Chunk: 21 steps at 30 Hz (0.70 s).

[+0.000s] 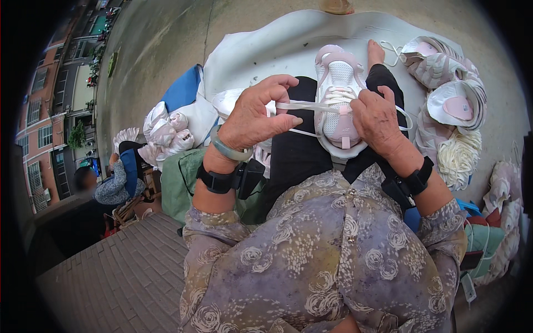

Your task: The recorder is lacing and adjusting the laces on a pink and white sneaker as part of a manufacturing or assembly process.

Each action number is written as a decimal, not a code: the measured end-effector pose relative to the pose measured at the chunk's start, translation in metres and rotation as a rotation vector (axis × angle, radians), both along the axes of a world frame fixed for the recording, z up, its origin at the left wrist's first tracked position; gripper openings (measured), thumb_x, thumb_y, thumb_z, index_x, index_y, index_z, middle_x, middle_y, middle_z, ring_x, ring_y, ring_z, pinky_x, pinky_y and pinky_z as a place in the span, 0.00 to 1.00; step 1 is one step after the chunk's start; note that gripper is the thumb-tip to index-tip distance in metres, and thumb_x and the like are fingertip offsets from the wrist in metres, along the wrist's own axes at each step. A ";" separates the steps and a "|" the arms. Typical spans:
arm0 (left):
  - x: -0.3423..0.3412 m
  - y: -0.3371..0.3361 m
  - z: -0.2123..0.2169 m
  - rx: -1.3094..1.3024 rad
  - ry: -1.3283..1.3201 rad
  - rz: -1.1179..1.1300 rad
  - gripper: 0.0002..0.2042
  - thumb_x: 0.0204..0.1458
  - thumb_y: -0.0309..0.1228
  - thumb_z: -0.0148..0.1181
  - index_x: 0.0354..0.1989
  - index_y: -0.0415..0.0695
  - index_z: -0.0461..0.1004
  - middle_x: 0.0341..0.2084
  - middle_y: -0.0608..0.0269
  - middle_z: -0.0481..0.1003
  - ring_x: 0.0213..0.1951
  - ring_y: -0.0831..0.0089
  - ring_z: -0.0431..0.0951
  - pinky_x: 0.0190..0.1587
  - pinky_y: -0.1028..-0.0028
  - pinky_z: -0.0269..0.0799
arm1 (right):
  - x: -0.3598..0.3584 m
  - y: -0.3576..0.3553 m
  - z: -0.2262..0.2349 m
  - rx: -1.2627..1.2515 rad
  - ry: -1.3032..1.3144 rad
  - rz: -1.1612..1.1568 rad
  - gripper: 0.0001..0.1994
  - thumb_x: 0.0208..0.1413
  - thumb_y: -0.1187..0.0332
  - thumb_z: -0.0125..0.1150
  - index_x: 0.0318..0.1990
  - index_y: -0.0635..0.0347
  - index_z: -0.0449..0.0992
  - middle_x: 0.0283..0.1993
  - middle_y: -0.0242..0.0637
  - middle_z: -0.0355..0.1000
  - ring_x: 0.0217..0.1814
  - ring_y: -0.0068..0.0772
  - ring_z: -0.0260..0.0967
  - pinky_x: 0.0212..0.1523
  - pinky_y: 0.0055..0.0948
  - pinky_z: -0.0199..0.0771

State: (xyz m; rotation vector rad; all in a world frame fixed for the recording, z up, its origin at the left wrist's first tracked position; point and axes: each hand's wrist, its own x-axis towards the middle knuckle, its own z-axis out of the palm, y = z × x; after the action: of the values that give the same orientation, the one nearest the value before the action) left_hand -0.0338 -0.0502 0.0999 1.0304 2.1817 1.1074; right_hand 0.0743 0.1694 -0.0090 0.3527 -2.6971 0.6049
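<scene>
A white and pale pink sneaker lies across my lap, its heel toward me and its toe pointing away. A flat white shoelace runs taut from the sneaker's lacing to my left hand, which grips it with thumb and forefinger apart. My right hand is closed in a pinch at the right side of the lacing, by the tongue. The lace seems to be between those fingertips, though they partly hide it. A loose loop of lace shows to the right of that hand.
White sheeting covers the ground ahead. Stacked shoe uppers and a bundle of white laces lie at right. More uppers and a green sack are at left. Another person sits further left.
</scene>
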 end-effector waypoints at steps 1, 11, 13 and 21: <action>0.003 0.004 -0.001 0.001 -0.055 -0.009 0.12 0.36 0.26 0.65 0.19 0.42 0.63 0.46 0.55 0.68 0.45 0.69 0.68 0.48 0.72 0.62 | 0.006 0.006 0.004 0.000 0.033 -0.034 0.03 0.40 0.73 0.54 0.26 0.58 0.68 0.27 0.36 0.61 0.32 0.37 0.64 0.46 0.41 0.56; 0.008 0.054 -0.090 -0.084 0.457 -0.139 0.08 0.32 0.27 0.59 0.21 0.42 0.66 0.38 0.53 0.71 0.35 0.56 0.71 0.38 0.66 0.66 | 0.119 0.156 -0.008 -0.125 0.207 -0.660 0.04 0.51 0.75 0.55 0.34 0.64 0.70 0.32 0.37 0.67 0.33 0.30 0.64 0.37 0.26 0.64; 0.011 0.061 -0.093 -0.133 0.541 -0.117 0.08 0.33 0.28 0.58 0.23 0.42 0.68 0.37 0.55 0.71 0.35 0.55 0.71 0.38 0.65 0.65 | 0.139 0.186 0.003 -0.183 0.257 -0.813 0.06 0.56 0.72 0.53 0.37 0.65 0.70 0.34 0.34 0.67 0.36 0.26 0.65 0.41 0.22 0.65; 0.043 0.110 -0.079 -0.042 0.501 -0.161 0.08 0.39 0.32 0.58 0.29 0.45 0.73 0.32 0.60 0.72 0.32 0.62 0.71 0.35 0.65 0.66 | 0.122 0.184 0.059 -0.348 0.412 -0.640 0.07 0.56 0.74 0.53 0.41 0.65 0.71 0.38 0.32 0.69 0.39 0.20 0.64 0.42 0.17 0.65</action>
State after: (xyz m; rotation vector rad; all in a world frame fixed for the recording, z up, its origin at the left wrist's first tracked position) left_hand 0.0092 0.0601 0.0208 1.5675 2.4234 0.7856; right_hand 0.1967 0.3532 0.0503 -0.4205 -2.0812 0.6866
